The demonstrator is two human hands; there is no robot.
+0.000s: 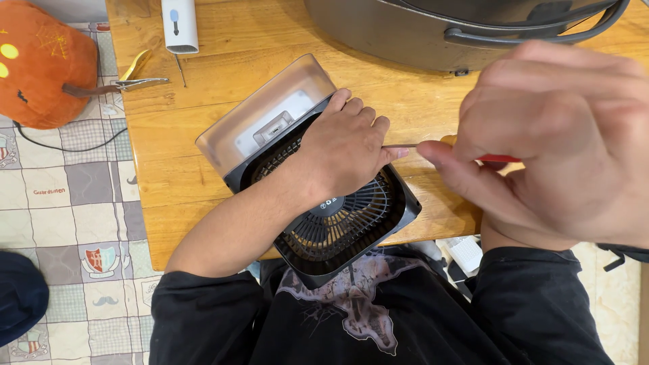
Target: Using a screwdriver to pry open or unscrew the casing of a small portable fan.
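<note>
Hands at a small black fan (338, 223) on the desk (203, 169)

Left hand (345, 152) presses flat on the fan; right hand (554, 142), just beside it, grips a screwdriver (405, 145).

Left hand (345, 152) presses the black fan (338, 223); right hand (561, 142) holds a screwdriver (473, 154) beside it.
</note>
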